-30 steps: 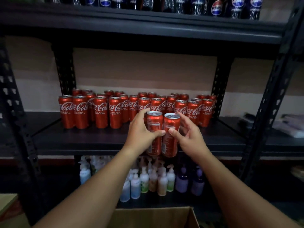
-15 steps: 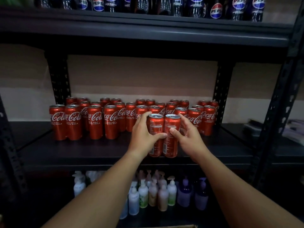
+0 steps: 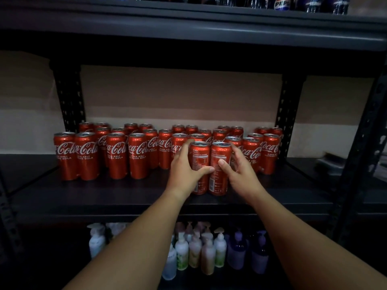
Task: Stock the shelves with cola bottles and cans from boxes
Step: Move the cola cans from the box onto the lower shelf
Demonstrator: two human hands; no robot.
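Note:
Two red cola cans stand side by side on the middle shelf (image 3: 125,197), in front of several rows of red cola cans (image 3: 117,155). My left hand (image 3: 185,174) grips the left can (image 3: 200,158), thumb across its front. My right hand (image 3: 240,172) grips the right can (image 3: 219,170), thumb on its front and fingers behind. Both held cans show their label backs and touch each other. Their bases sit on the shelf board near its front edge.
Dark cola bottles (image 3: 282,4) line the top shelf. Pump bottles (image 3: 194,252) in pale colours fill the shelf below. Black perforated uprights (image 3: 362,155) stand at the right and back. Bare shelf board lies left of the hands, in front of the can rows.
Both hands have carried the two cans forward and down onto the shelf board. The view has moved closer, and the cardboard box at the bottom has left the frame.

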